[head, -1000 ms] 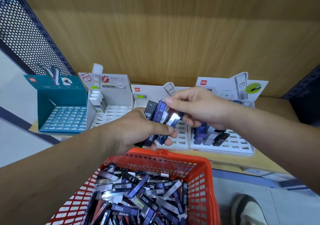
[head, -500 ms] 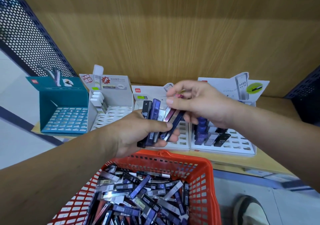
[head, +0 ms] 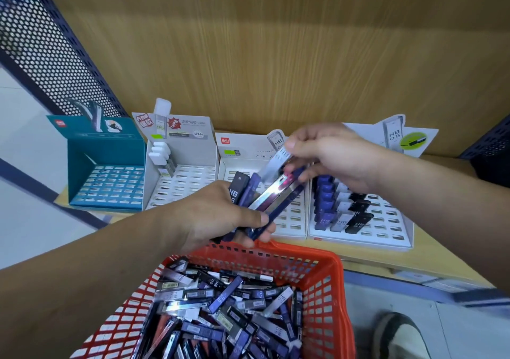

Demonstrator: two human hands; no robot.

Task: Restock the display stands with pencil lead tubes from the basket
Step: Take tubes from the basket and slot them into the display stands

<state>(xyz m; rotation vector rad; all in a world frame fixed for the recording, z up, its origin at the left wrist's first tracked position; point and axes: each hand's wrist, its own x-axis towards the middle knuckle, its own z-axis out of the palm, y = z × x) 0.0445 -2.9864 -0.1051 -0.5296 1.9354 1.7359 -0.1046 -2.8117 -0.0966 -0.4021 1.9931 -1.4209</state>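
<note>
The fingertips (head: 290, 145) of my right hand (head: 334, 162) are curled tight, pinching the top of one pale tube (head: 276, 164). It angles out of the fan of lead tubes (head: 271, 197) that my left hand (head: 218, 216) grips, thumb clamped across them. As I judge it, pulling that one could drag its neighbours loose, and they would drop into the red basket (head: 335, 273) below or onto the shelf. Beyond, the right-hand display stand (head: 386, 230) holds three short rows; the middle stand (head: 294, 222) shows open slots.
</note>
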